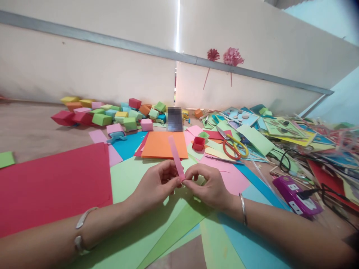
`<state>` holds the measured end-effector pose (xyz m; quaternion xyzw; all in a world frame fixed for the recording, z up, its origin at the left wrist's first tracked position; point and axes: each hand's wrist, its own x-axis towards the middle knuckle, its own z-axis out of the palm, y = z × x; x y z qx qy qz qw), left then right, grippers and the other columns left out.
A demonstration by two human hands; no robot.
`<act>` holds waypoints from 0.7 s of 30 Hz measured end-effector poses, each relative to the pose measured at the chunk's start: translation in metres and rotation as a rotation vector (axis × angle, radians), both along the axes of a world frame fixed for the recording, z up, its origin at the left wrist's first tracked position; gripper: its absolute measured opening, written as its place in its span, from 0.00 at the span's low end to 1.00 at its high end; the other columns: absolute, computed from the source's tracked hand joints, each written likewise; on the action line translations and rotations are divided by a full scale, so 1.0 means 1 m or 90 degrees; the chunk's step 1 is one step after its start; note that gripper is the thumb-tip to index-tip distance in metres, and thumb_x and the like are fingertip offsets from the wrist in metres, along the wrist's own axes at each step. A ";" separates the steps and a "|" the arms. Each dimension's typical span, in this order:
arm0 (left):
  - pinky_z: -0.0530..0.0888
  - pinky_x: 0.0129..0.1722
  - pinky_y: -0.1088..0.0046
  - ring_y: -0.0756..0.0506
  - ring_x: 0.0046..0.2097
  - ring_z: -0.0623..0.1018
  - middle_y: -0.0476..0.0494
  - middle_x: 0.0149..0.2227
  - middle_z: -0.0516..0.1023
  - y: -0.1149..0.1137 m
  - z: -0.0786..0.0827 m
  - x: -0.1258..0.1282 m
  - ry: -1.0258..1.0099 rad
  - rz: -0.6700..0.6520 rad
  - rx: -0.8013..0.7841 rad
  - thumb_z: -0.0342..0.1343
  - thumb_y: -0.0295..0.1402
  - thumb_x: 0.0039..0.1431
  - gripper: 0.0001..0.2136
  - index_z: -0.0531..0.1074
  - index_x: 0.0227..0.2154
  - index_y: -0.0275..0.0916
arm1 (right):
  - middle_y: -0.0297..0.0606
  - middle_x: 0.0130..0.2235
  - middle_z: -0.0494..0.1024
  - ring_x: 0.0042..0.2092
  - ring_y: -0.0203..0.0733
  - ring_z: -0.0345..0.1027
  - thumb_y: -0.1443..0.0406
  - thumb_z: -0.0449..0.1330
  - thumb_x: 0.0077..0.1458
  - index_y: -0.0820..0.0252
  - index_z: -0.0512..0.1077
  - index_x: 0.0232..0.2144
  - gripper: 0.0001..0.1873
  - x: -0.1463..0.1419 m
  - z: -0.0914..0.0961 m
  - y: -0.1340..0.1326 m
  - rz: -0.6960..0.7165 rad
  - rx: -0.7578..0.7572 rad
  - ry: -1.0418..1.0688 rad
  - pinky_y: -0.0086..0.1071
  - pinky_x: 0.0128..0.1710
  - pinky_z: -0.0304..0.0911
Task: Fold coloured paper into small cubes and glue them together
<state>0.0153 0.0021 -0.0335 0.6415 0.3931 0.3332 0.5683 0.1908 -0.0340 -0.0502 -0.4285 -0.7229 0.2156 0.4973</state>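
Note:
Both my hands meet over the middle of the table, pinching the lower end of a narrow pink paper strip (176,156) that stands up and leans away from me. My left hand (156,185) has its fingers curled, thumb and fingertips closed on the strip's base. My right hand (208,185) grips the same end from the other side. Each wrist wears a silver bangle. Under my hands lie light green (131,179), pink (231,175) and blue (252,243) paper sheets.
A large red sheet (53,183) lies at left, an orange sheet (162,144) beyond my hands. Red-and-yellow scissors (234,147), a small red paper box (198,143), a purple power strip (297,194) with cable, several folded paper cubes (112,114) near the wall, craft cards (280,129) at right.

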 end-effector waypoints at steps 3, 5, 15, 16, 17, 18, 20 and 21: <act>0.72 0.21 0.73 0.46 0.26 0.76 0.47 0.25 0.77 -0.001 -0.001 0.000 0.004 0.001 0.026 0.63 0.41 0.48 0.11 0.74 0.29 0.40 | 0.34 0.28 0.78 0.29 0.35 0.70 0.69 0.63 0.53 0.59 0.72 0.25 0.05 -0.001 0.000 0.000 -0.010 -0.014 0.007 0.29 0.29 0.66; 0.73 0.22 0.73 0.47 0.25 0.75 0.47 0.25 0.77 -0.001 -0.001 0.001 0.007 0.003 0.041 0.63 0.41 0.49 0.10 0.75 0.29 0.39 | 0.34 0.27 0.77 0.29 0.34 0.69 0.69 0.62 0.52 0.59 0.72 0.24 0.06 -0.002 0.000 -0.001 -0.020 -0.018 0.006 0.29 0.29 0.66; 0.71 0.23 0.75 0.49 0.24 0.73 0.49 0.24 0.76 0.001 -0.001 0.000 -0.011 -0.003 0.029 0.62 0.38 0.50 0.07 0.76 0.29 0.39 | 0.33 0.28 0.78 0.29 0.34 0.69 0.68 0.63 0.55 0.59 0.74 0.29 0.03 0.000 -0.002 0.001 -0.019 -0.007 0.007 0.27 0.30 0.66; 0.71 0.23 0.75 0.49 0.24 0.73 0.49 0.24 0.76 0.002 -0.001 0.000 -0.017 -0.008 0.021 0.63 0.38 0.49 0.08 0.76 0.29 0.39 | 0.34 0.30 0.79 0.31 0.34 0.70 0.68 0.63 0.56 0.59 0.75 0.33 0.01 0.001 -0.003 0.001 -0.003 0.017 -0.002 0.28 0.31 0.67; 0.71 0.23 0.75 0.49 0.24 0.73 0.49 0.24 0.76 0.002 -0.002 0.000 -0.024 -0.012 0.013 0.63 0.38 0.49 0.09 0.76 0.30 0.39 | 0.35 0.32 0.79 0.32 0.34 0.71 0.68 0.62 0.58 0.59 0.76 0.36 0.03 0.002 -0.004 0.001 0.013 0.045 -0.015 0.28 0.32 0.69; 0.71 0.22 0.75 0.50 0.24 0.73 0.49 0.24 0.76 0.002 -0.001 0.000 -0.028 -0.016 0.005 0.63 0.38 0.48 0.09 0.76 0.30 0.38 | 0.36 0.33 0.79 0.33 0.34 0.72 0.68 0.62 0.59 0.59 0.76 0.38 0.04 0.003 -0.005 0.001 0.030 0.072 -0.029 0.28 0.33 0.70; 0.70 0.22 0.76 0.50 0.23 0.72 0.51 0.23 0.74 0.001 0.000 -0.001 -0.026 -0.017 -0.012 0.64 0.38 0.48 0.09 0.75 0.29 0.38 | 0.38 0.35 0.79 0.35 0.35 0.73 0.67 0.60 0.61 0.59 0.78 0.37 0.05 0.004 -0.007 0.002 0.055 0.119 -0.059 0.28 0.34 0.71; 0.70 0.22 0.76 0.51 0.23 0.72 0.51 0.22 0.74 0.001 0.001 -0.001 -0.022 -0.014 -0.022 0.64 0.38 0.47 0.09 0.74 0.28 0.38 | 0.39 0.35 0.79 0.35 0.35 0.73 0.67 0.60 0.62 0.59 0.78 0.36 0.06 0.004 -0.007 0.002 0.061 0.137 -0.069 0.27 0.34 0.71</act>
